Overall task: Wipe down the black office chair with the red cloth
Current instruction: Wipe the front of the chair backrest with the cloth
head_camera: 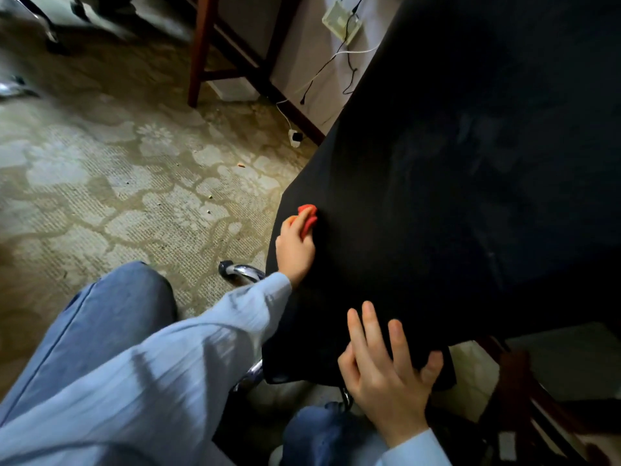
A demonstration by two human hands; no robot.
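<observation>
Down over the patterned carpet (100, 183), the left hand (295, 250) grips the bunched red cloth (308, 218), pressing it against the left edge of the black chair (453, 196). Farther right, the right hand (386, 371) rests flat with fingers spread at the chair's lower edge.

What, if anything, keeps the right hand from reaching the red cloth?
Likely nothing, so yes: the right hand rests low on the black office chair, and only bare chair surface lies between it and the red cloth gripped by the left hand.
</observation>
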